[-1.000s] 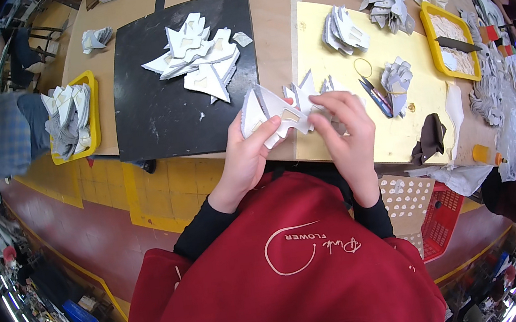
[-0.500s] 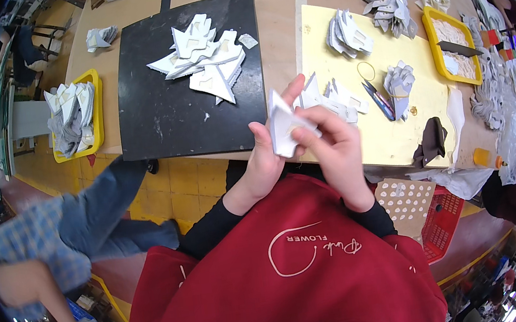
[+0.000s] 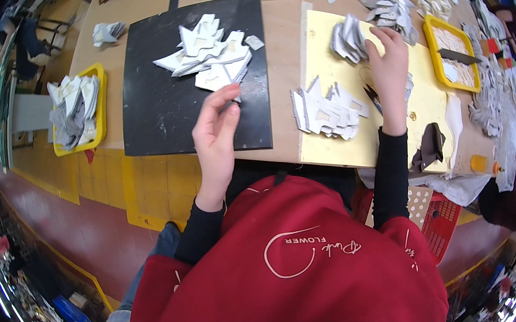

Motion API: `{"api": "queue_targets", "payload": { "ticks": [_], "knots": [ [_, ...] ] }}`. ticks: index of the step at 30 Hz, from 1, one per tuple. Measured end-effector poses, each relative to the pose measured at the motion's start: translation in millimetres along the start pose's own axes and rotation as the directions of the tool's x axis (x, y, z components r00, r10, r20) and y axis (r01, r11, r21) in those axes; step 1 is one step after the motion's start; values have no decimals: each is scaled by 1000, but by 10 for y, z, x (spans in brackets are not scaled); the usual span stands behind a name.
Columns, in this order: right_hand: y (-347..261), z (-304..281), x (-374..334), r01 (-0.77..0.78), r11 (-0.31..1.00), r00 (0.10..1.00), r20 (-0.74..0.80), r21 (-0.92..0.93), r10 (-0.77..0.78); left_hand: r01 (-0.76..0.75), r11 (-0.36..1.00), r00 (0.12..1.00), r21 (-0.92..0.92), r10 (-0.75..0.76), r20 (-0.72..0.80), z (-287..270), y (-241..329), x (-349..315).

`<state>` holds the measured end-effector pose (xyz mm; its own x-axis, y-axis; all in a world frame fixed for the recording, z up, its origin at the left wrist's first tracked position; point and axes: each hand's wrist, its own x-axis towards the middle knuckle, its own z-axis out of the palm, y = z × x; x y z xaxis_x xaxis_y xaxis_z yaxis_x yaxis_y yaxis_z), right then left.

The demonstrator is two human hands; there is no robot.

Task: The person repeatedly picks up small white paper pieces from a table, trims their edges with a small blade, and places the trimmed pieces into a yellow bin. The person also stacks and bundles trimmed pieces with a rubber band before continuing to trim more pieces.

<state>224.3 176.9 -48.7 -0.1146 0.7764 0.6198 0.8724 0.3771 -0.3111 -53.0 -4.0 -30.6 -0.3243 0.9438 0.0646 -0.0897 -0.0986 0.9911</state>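
Note:
My left hand is above the near right part of the black board, fingers bent and thumb apart, with nothing seen in it. Just beyond its fingertips is a heap of white cut fabric pieces with jagged outlines. My right hand is raised over the yellow sheet, fingers spread, right beside a stack of grey-white pieces; whether it touches them I cannot tell. Between both hands lies a fanned row of white pieces. Scissors are partly hidden behind my right wrist.
A yellow tray of cut pieces stands at the left, another yellow tray with small pale bits at the right. Further grey pieces lie farther back. A dark scrap is near the front edge. A red crate stands below.
The white piece that both hands held is out of them. My left hand has moved left to the board, my right hand right and away toward the grey-white stack. The person at left has moved down-frame.

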Motion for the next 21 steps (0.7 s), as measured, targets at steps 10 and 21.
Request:
{"api": "queue_targets", "payload": {
  "ticks": [10, 21],
  "knots": [
    [-1482, -105, -138, -235, 767, 857, 500, 597, -127, 115, 966, 944, 233, -34, -328, -508, -147, 349],
    [-1867, 660, -375, -49, 790, 914, 346, 611, -211, -4, 655, 976, 755, 168, -140, -169, -203, 287]
  ]
}}
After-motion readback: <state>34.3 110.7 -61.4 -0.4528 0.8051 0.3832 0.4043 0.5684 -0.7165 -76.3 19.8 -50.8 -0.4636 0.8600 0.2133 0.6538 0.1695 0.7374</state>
